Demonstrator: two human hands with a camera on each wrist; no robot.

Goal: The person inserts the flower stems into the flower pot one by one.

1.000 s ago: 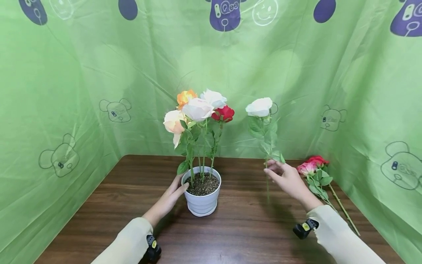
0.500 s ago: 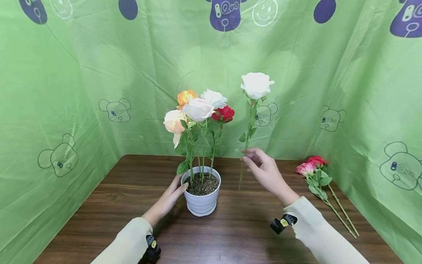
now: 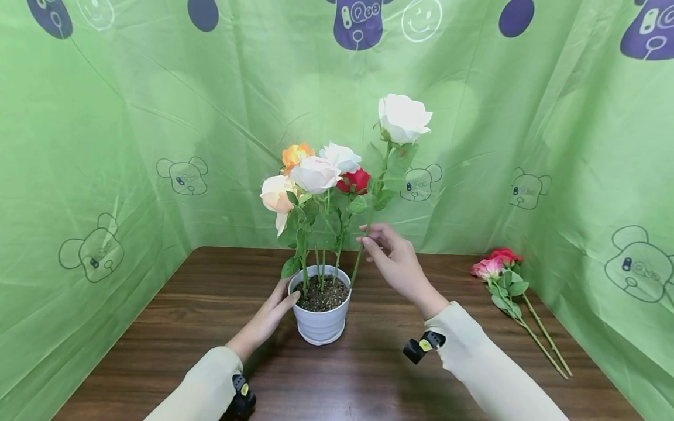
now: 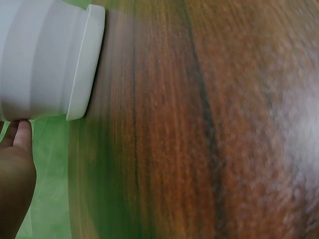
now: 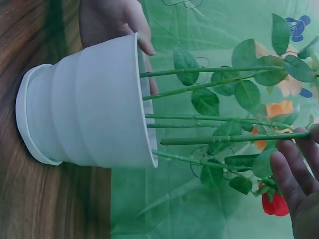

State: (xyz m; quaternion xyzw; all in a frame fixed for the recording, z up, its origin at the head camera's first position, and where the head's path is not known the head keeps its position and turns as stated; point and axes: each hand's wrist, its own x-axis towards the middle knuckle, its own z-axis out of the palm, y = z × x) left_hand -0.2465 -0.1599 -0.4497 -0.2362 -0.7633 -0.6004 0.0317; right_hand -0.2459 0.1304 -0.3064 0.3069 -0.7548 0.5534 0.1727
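Observation:
A white flowerpot [image 3: 321,324] filled with dark soil stands on the table, with several upright roses in it: peach, orange, white, pale pink and red. My left hand [image 3: 271,313] holds the pot at its left side, the thumb at the rim; the left wrist view shows only part of this hand [image 4: 17,169]. My right hand [image 3: 395,260] pinches the stem of a large white rose [image 3: 403,118], which leans up and to the right. In the right wrist view the lower end of its stem [image 5: 199,141] hangs just above the pot's rim, apart from the soil.
Two more roses, a pink one [image 3: 487,268] and a red one [image 3: 504,255], lie on the brown wooden table [image 3: 363,380] at the right. A green printed cloth [image 3: 221,128] surrounds the table at the back and both sides.
My right hand has carried the white rose leftward from beside the lying roses to the pot, raising its bloom. My left hand has stayed on the pot.

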